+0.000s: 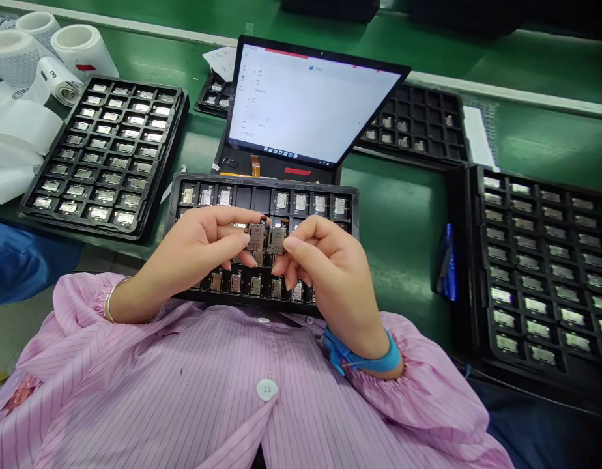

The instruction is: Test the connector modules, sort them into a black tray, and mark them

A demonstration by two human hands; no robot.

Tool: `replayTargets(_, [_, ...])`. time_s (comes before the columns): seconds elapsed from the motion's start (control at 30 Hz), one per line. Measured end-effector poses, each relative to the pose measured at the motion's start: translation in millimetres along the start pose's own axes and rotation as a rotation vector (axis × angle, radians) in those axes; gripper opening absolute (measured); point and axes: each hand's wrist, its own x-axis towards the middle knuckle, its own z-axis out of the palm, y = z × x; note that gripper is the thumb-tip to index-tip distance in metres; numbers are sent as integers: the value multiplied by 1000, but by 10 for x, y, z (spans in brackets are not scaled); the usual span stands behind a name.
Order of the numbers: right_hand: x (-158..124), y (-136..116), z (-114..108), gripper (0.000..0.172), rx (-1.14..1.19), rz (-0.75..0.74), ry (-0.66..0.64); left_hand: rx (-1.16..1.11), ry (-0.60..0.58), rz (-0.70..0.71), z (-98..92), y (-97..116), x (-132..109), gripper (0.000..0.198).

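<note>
My left hand pinches a small circuit board with a metal card slot between thumb and fingers. A second, similar small circuit board is gripped at its right edge by my right hand. The two boards are side by side, nearly touching, above a black compartment tray. That tray lies just in front of my body and carries more such boards in its pockets; a few pockets in its back row hold none. My hands hide the middle of the tray.
Behind the tray stands an open laptop-like screen. Black trays of boards sit at the left and right, with another tray behind the screen. A blue pen-like object lies by the right stack. White label rolls crowd the far left.
</note>
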Motion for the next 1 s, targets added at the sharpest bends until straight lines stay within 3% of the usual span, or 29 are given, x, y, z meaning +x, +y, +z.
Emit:
replayTargets(0.13, [71,-46,-80,16,-112,-51,69,62,46,36,-36,-8,94,29])
replayTargets(0.27, [418,-13,-209,17,-460,-124,257,155,152,47,-163,-119,459,29])
replayTargets(0.47, [957,250,-57,19,-847,-23,228,425,141,22,-198,-381,1025,21])
replayTargets(0.6, [1010,298,1,20,-961,-25,240,675,177,81,-139,-405,1063,20])
replayTargets(0.77, [956,197,-460,15,-898,-154,362,831,258,159,-143,-319,969,24])
replayTargets(0.87, [956,190,-728,4,-942,-203,294,910,211,253,-61,-250,1013,20])
replayTargets(1.0, [968,285,-733,10,-1110,-214,125,1042,50,347,208,-225,1177,19])
